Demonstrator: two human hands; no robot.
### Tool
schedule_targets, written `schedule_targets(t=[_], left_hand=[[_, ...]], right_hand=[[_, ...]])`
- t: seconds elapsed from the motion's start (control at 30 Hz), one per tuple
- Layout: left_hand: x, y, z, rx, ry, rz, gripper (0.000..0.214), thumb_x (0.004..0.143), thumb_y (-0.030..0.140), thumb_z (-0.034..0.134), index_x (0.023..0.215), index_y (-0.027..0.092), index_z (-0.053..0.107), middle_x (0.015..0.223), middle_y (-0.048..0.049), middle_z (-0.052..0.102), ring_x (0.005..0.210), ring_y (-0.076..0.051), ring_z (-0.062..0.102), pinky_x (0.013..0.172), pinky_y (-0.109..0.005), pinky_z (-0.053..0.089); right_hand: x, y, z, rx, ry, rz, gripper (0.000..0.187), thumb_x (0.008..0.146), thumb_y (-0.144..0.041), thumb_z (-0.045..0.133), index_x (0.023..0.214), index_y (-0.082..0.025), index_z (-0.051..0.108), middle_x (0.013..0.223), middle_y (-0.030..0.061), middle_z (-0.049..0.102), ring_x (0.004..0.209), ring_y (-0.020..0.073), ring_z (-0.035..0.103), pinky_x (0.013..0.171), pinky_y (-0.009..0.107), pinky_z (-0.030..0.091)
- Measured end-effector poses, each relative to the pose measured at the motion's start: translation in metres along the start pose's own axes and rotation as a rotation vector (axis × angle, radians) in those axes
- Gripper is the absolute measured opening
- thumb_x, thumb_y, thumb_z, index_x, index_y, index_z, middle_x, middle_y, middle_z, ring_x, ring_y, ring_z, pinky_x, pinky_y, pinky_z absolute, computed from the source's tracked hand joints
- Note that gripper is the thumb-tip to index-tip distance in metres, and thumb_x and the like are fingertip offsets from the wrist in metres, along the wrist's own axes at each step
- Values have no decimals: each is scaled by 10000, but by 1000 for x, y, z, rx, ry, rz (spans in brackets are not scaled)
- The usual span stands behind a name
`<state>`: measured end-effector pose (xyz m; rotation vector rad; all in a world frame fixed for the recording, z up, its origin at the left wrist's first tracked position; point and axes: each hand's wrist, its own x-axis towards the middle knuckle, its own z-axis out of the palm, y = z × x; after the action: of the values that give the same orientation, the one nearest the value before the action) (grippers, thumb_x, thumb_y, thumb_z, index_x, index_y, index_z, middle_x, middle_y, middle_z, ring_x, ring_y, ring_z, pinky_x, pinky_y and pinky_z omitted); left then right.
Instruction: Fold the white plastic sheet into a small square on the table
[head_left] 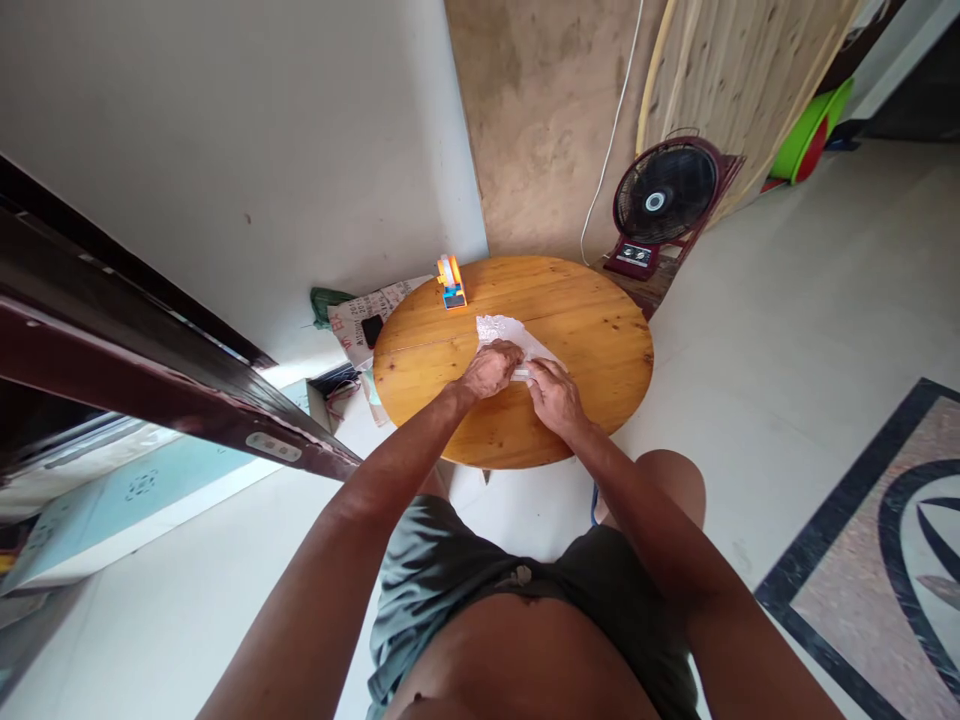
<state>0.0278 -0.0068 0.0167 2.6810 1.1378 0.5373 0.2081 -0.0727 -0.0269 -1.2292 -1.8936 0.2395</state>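
A whitish, shiny sheet that looks like bubble wrap [501, 328] lies on the round wooden table [592, 310], its bumpy far end spread flat. My left hand [493, 368] is closed at the sheet's near left side, fingers curled down on it. Close beside it, my right hand [553, 392] pinches the near right edge, thumb and fingertips together. Between the fingertips shows a narrow pale strip, perhaps a folded edge or something under the sheet; I cannot tell which. Beyond the hands stands an orange and blue tape dispenser [451, 284] near the table's far edge.
A dark red fan [664, 195] stands behind the table on the right, with a white cord [616, 120] along the wall. At the left are a printed sack [356, 325], a black phone-like object [371, 331] and a dark door frame [187, 390].
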Motion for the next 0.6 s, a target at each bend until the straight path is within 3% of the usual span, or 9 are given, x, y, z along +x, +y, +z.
schedule_targets(t=[0.2,0.37,0.5,0.6], left_hand=[[17,-9,6,-131,54,-15,359,946,212,475,1221,123,689,1285,-153,694,1218,-242,641,1103,-436,504],[29,-20,10,-222,-47,-62,404,882,159,557,1269,125,669,1383,-136,660,1324,-232,598,1173,-424,460],[32,-28,14,-271,-91,-96,407,905,170,553,1291,140,678,1429,-127,643,1397,-245,552,1239,-436,386],[29,-29,16,-310,-113,-104,427,951,186,497,1348,155,652,1446,-120,635,1385,-233,569,1242,-406,383]], right_hand=[[16,28,4,182,-3,174,419,915,-308,549,1303,-222,681,1421,124,622,1372,275,532,1210,485,400],[30,50,10,422,85,407,390,835,-344,651,1195,-213,724,1398,122,636,1356,285,557,1189,512,413],[40,40,21,812,227,553,386,763,-429,739,1095,-232,729,1270,86,711,1260,278,633,1142,540,456],[43,22,29,1083,337,639,387,719,-414,801,1046,-224,717,1183,78,742,1199,262,672,1107,500,506]])
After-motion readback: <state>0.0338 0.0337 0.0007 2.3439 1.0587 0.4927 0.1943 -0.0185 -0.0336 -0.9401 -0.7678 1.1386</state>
